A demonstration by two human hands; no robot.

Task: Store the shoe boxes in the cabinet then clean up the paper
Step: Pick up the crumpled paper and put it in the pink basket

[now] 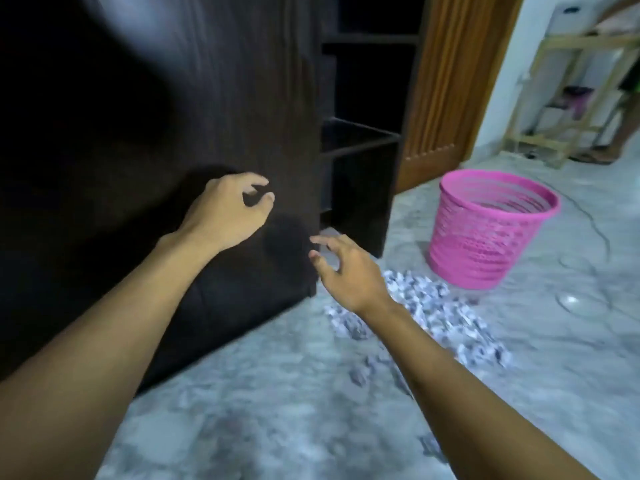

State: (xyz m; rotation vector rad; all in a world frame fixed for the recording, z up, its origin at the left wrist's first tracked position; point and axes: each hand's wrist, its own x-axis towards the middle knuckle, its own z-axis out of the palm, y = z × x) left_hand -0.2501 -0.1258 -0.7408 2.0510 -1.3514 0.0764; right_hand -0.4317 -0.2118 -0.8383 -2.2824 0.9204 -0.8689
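A dark wooden cabinet (214,109) fills the left of the view, and the dark shelves of its open right side (363,140) show. My left hand (228,209) hovers in front of the cabinet door with loosely curled fingers, holding nothing. My right hand (346,271) is lower, near the door's bottom right corner, fingers spread and empty. Crumpled white and grey paper (433,313) lies scattered on the floor to the right of my right arm. No shoe box is visible.
A pink plastic mesh basket (485,233) stands on the grey marbled floor (277,410) right of the cabinet. Behind it is an orange-brown wooden door (446,81). A wooden rack (571,98) and a person's legs (623,126) are at the far right.
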